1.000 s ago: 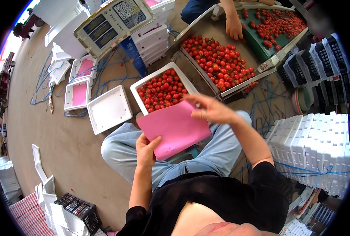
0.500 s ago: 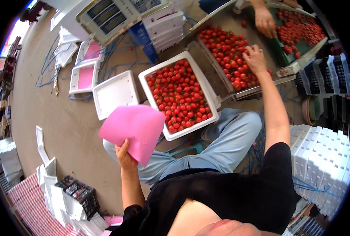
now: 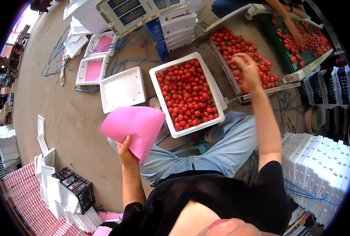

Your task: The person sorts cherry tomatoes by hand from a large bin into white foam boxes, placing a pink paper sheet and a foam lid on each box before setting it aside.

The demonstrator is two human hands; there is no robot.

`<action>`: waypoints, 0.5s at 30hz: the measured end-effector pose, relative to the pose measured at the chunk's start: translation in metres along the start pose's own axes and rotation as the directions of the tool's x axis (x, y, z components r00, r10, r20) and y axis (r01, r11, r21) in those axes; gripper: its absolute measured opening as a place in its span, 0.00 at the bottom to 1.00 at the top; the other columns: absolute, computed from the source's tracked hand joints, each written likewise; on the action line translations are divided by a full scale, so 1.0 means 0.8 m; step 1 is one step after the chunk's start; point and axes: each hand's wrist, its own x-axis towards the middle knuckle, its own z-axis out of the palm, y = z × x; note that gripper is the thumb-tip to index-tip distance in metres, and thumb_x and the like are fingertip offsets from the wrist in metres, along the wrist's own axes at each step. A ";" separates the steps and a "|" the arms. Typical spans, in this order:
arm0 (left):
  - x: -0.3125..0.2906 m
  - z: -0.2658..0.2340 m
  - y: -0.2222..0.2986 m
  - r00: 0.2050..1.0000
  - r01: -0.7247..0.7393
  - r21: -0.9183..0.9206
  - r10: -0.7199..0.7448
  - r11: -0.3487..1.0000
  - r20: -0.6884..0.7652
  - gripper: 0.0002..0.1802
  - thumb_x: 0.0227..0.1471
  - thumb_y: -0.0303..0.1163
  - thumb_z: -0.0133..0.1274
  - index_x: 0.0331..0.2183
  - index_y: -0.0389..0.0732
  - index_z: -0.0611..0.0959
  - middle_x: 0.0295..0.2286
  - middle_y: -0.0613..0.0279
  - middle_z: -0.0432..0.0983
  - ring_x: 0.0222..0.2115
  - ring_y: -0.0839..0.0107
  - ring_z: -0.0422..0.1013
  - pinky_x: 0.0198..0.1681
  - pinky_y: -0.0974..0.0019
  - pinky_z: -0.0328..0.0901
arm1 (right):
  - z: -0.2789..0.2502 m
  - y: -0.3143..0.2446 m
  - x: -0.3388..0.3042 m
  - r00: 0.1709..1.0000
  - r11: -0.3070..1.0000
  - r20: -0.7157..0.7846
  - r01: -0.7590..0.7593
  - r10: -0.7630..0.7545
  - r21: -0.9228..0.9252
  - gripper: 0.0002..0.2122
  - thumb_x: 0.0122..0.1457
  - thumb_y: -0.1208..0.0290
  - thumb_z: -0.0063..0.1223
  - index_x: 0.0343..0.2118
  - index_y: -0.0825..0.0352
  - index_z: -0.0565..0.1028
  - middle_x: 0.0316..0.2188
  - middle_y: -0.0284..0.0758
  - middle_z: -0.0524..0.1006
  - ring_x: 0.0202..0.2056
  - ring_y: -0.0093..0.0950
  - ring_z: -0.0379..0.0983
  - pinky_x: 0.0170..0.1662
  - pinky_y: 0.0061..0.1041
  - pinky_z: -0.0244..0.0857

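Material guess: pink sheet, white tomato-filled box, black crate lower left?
Pink sheet: paper or thin foam, matte; it curves softly in the left hand.
White box: likely foam, matte; thick, rounded rim.
Black crate: likely plastic, finish unclear; openwork lattice walls.

The cherry tomatoes (image 3: 188, 94) look glossy and smooth, the pink sheet (image 3: 137, 126) matt and papery, the white box (image 3: 199, 126) dull foam, the tray (image 3: 224, 65) scuffed metal, the jeans (image 3: 237, 137) faded denim, the black crate (image 3: 74, 187) plastic.
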 end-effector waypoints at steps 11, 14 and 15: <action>0.002 0.044 -0.024 0.969 0.204 -0.166 -0.175 0.965 0.177 0.26 0.54 0.26 0.54 0.55 0.36 0.71 0.46 0.52 0.75 0.45 0.62 0.75 0.49 0.58 0.72 | 0.124 0.126 -0.167 0.723 0.883 0.684 -0.379 0.096 0.277 0.32 0.67 0.42 0.38 0.58 0.71 0.68 0.54 0.37 0.73 0.57 0.27 0.67 0.59 0.32 0.60; 0.009 0.039 -0.024 0.955 0.252 -0.212 -0.207 0.944 0.213 0.25 0.55 0.26 0.52 0.55 0.37 0.71 0.46 0.53 0.75 0.44 0.63 0.76 0.48 0.59 0.72 | 0.120 0.107 -0.215 0.718 0.813 0.694 -0.433 0.051 0.388 0.35 0.65 0.41 0.41 0.60 0.72 0.65 0.54 0.37 0.73 0.57 0.28 0.67 0.61 0.33 0.57; 0.012 0.039 -0.025 0.949 0.268 -0.221 -0.217 0.938 0.229 0.25 0.56 0.27 0.52 0.55 0.37 0.70 0.46 0.53 0.75 0.44 0.64 0.76 0.48 0.60 0.72 | 0.114 0.104 -0.221 0.700 0.804 0.712 -0.389 -0.060 0.450 0.33 0.65 0.46 0.47 0.61 0.71 0.64 0.54 0.37 0.73 0.57 0.28 0.67 0.61 0.32 0.58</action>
